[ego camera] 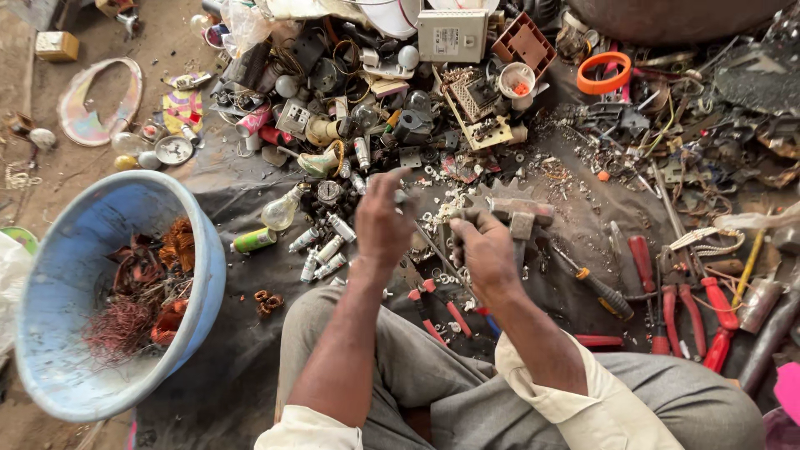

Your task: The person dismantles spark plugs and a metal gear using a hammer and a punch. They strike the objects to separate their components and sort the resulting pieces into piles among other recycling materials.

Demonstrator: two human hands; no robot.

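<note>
Hammer gripped amid scrap on a dark floor sheet

Right hand (485,250) is clamped on a hammer (521,215); just left of the hammer, the blurred left hand (382,221) pinches something too small to identify.

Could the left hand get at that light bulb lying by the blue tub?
Probably yes. The left hand hovers just right of the bulb, with only small loose cylinders on the cloth between them, nothing covering it.
</note>
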